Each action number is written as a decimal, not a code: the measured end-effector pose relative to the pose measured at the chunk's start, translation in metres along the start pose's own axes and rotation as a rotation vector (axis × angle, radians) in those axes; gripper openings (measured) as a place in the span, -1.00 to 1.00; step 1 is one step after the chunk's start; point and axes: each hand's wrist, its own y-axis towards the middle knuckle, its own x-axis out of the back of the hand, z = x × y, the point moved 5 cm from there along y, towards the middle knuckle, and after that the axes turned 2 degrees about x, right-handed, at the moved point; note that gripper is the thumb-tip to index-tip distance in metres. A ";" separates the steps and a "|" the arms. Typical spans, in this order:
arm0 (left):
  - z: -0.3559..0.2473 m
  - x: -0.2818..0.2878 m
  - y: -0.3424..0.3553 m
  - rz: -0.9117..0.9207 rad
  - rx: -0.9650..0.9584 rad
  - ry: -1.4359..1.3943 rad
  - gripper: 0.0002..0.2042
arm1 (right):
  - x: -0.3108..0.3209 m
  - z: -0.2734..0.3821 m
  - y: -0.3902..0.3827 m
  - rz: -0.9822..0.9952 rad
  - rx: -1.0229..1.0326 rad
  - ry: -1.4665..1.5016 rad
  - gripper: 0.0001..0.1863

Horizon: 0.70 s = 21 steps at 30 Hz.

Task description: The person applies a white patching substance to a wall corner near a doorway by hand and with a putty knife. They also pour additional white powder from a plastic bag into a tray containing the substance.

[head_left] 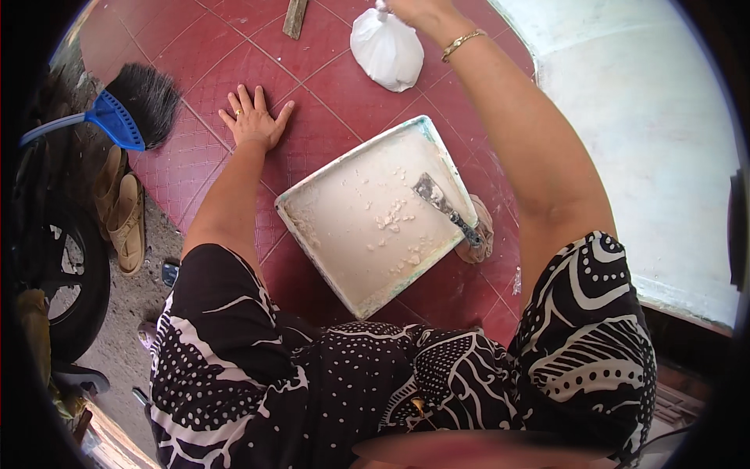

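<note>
My left hand (254, 121) lies flat with fingers spread on the red tiled floor. My right hand (418, 14), partly cut off at the top edge, grips the gathered top of a white plastic bag (386, 53) with pale contents. Between and below my arms is a square white tray (351, 242) of off-white paste with scattered lumps. A putty knife (449, 207) with a smeared blade lies across the tray's right part, and a crumpled cloth (480, 246) shows beside that edge.
A blue-headed broom (116, 121), tan sandals (129, 223) and a black wheel (78, 289) are at the left on rough ground. A wooden strip (294, 17) lies at the top. A large pale surface (641, 117) borders the tiles at the right.
</note>
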 end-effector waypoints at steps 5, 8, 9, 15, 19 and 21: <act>-0.003 0.015 0.013 0.280 0.084 -0.312 -0.21 | -0.036 0.059 -0.086 0.315 0.011 0.065 -0.74; -0.031 0.048 0.003 0.096 -0.310 -0.571 -0.20 | -0.025 0.090 -0.119 0.464 -0.001 0.027 -0.72; -0.049 0.076 -0.002 0.018 -0.438 -0.559 -0.22 | -0.015 0.095 -0.126 0.459 0.000 0.023 -0.72; -0.093 0.130 -0.049 -0.081 -0.822 -0.278 -0.43 | 0.016 0.091 -0.156 0.597 -0.250 0.105 -0.65; -0.104 0.114 -0.054 0.068 -0.918 -0.290 -0.62 | 0.021 0.088 -0.161 0.584 -0.199 0.062 -0.68; -0.110 0.097 -0.052 0.155 -0.911 -0.244 -0.70 | 0.021 0.076 -0.152 0.480 -0.240 0.206 -0.73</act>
